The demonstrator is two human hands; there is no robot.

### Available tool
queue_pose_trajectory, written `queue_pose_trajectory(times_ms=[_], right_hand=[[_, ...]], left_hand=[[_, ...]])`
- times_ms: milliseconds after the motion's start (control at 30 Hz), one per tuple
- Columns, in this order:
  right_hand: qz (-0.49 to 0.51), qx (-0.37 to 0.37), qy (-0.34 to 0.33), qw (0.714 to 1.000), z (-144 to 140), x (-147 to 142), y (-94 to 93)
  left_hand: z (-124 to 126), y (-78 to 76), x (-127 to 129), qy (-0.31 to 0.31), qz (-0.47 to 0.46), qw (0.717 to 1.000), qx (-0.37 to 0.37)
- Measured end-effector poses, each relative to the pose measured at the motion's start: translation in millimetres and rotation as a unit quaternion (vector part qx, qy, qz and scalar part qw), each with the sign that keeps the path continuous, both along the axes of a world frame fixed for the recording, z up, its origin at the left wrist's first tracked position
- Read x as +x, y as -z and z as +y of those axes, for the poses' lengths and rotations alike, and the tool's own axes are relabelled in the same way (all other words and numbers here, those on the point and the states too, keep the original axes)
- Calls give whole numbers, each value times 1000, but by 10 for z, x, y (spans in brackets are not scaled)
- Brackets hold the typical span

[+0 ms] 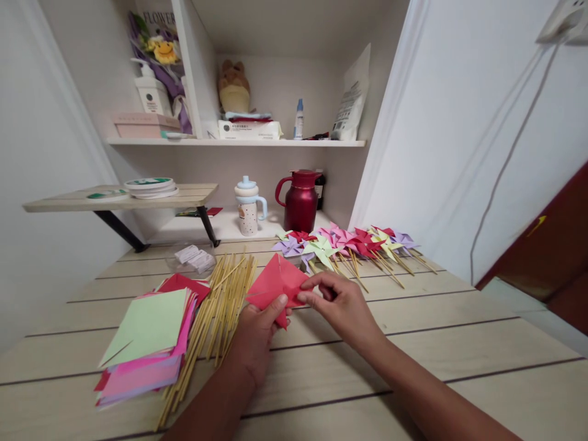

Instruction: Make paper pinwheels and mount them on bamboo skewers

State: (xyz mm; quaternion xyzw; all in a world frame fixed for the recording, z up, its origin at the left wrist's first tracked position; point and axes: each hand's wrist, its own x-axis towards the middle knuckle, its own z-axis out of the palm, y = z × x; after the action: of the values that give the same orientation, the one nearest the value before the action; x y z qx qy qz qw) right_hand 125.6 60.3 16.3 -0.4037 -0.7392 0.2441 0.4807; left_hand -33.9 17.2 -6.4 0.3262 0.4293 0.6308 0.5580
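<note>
L hand (257, 334) grips red paper (272, 283) low; R hand (342, 303) pinches R edge, far side unclear.

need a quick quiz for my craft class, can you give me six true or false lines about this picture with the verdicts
1. The left hand and right hand both touch the red paper. True.
2. The left hand grips the sticks. False: it holds the red paper.
3. A paper stack lies to the left of the right hand. True.
4. That stack is purple on top. False: the light green sheet tops it.
5. The pinwheels come in several colours. True.
6. They are up on the shelf. False: they are on the tabletop.
</note>
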Motion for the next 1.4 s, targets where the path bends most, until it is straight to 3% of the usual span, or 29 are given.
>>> queue_pose_trajectory(times_ms=[67, 133, 200, 300, 433, 633, 800, 967, 1100, 1233, 1400], right_hand=[[37, -17, 20, 999, 39, 49, -16], [83, -70, -1, 994, 77, 94, -32], [128, -158, -61, 977, 93, 123, -51], [153, -275, -189, 930, 67, 140, -88], [107, -326, -268, 900, 16, 146, -115], [131, -352, -197, 905, 44, 146, -44], [245, -337, -123, 901, 37, 49, 2], [425, -311, -92, 845, -30, -134, 54], [495, -293, -88, 813, -96, -237, 68], [487, -299, -101, 815, -167, -267, 54], [467, -334, -128, 808, -218, -272, 31]], left_hand=[[-6, -7, -5, -3, 29, 1000, 2], [-21, -16, -3, 1, 82, 997, 10], [-36, -17, 1, 9, 143, 990, 11], [-36, 14, -5, 19, 212, 977, -10], [-5, 71, -33, 36, 254, 966, -22], [-34, 22, 10, 51, 249, 966, -39], [-44, -62, 19, 52, 117, 991, 27], [90, 94, 24, -45, 14, 997, 65], [143, 202, 104, -31, 8, 997, 70], [14, 67, 161, 20, 12, 1000, 20], [-92, -82, 155, -16, 32, 999, -21]])
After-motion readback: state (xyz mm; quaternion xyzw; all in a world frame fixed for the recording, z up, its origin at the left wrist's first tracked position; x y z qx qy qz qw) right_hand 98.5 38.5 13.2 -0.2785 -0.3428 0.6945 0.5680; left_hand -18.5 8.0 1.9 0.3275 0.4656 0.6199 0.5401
